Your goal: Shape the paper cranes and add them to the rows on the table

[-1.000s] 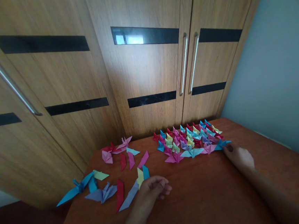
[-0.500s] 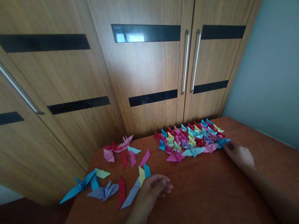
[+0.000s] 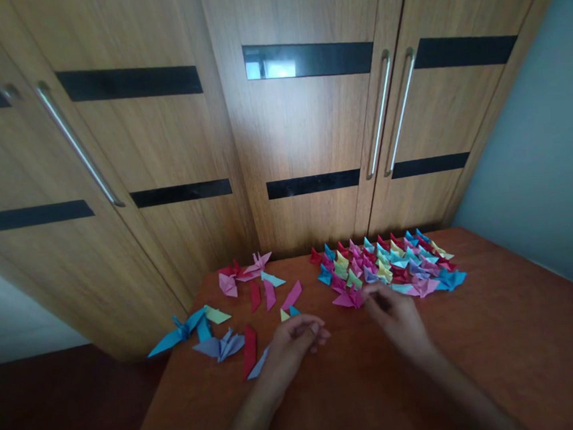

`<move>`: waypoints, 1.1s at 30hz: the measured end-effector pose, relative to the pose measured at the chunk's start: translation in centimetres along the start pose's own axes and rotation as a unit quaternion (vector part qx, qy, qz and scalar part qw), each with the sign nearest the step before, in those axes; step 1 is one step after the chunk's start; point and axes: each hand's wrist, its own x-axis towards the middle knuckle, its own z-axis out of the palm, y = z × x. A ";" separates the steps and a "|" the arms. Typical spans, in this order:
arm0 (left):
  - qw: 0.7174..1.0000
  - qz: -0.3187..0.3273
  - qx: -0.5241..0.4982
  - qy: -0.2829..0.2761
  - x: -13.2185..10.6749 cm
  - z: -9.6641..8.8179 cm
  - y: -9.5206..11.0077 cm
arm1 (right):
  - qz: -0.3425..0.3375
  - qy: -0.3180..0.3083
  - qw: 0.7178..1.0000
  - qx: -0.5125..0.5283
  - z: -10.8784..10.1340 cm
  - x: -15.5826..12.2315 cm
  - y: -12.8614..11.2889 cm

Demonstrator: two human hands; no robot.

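My left hand (image 3: 295, 348) hovers above the front of the wooden table (image 3: 341, 384), fingers loosely curled and slightly apart, with nothing seen in them. It partly covers a lilac folded strip (image 3: 258, 366) and small yellow and blue folded pieces (image 3: 289, 314). My right hand (image 3: 398, 315) is in front of the rows of paper cranes (image 3: 384, 266), its thumb and fingers bent with a gap between them. Its fingertips are beside a magenta paper crane (image 3: 348, 297); whether they touch it I cannot tell. It hides part of a light-blue crane (image 3: 400, 288). A blue crane (image 3: 451, 279) ends the front row.
On the left lie a large blue crane (image 3: 179, 331), a lilac crane (image 3: 221, 346), pink cranes (image 3: 258, 263) and several folded strips, including a red one (image 3: 250, 352). Wooden cupboard doors (image 3: 299, 127) rise behind the table. A pale wall (image 3: 536, 153) bounds the right.
My right hand has left the blue crane at the right end and moved left to near the magenta crane. The view has turned slightly left. My left hand keeps its pose.
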 end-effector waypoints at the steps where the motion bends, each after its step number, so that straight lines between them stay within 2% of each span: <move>1: 1.000 0.014 0.005 0.017 0.0 -0.4 0.3 | 0.001 -0.029 0.999 0.020 2.0 -0.3 -0.6; 4: 0.995 0.059 0.035 0.071 -0.4 -2.2 1.4 | 0.008 -0.101 0.994 0.041 6.5 -1.3 -1.0; 6: 0.985 0.098 0.085 0.113 -1.0 -4.4 2.4 | 0.003 -0.122 0.992 0.029 7.8 -1.9 -0.6; 8: 0.961 0.138 0.174 0.165 -1.8 -7.4 3.5 | -0.004 -0.131 0.991 0.025 8.1 -2.4 -0.2; 11: 0.890 0.139 0.342 0.267 -3.1 -13.2 4.9 | 0.001 -0.132 0.990 0.046 7.7 -2.6 0.1; 13: 0.832 0.087 0.438 0.329 -3.9 -17.0 5.3 | 0.007 -0.130 0.990 0.060 7.6 -2.5 0.1; 14: 0.788 0.059 0.484 0.376 -4.2 -18.6 5.3 | 0.008 -0.130 0.989 0.064 7.5 -2.5 0.1; 15: 0.748 0.035 0.532 0.395 -4.4 -20.0 5.2 | 0.008 -0.132 0.989 0.067 7.6 -2.5 0.1; 16: 0.726 0.019 0.564 0.394 -4.6 -21.2 4.9 | 0.006 -0.134 0.989 0.069 7.6 -2.5 0.1; 17: 0.719 0.000 0.577 0.386 -4.7 -22.2 4.5 | 0.004 -0.135 0.988 0.070 7.6 -2.5 0.1; 18: 0.730 -0.025 0.574 0.370 -4.7 -23.1 4.1 | 0.003 -0.136 0.988 0.070 7.7 -2.5 0.1; 21: 0.790 -0.078 0.518 0.318 -4.4 -24.6 2.5 | -0.003 -0.136 0.988 0.069 7.6 -2.6 0.0; 24: 0.817 -0.058 0.487 0.304 -3.9 -24.9 1.3 | -0.009 -0.134 0.989 0.067 7.5 -2.6 0.0; 28: 0.837 -0.017 0.462 0.292 -3.1 -23.6 1.1 | -0.001 -0.137 0.988 0.071 7.7 -2.6 0.0; 33: 0.868 0.018 0.413 0.274 -1.7 -20.3 1.2 | -0.001 -0.140 0.988 0.072 7.6 -2.6 -0.1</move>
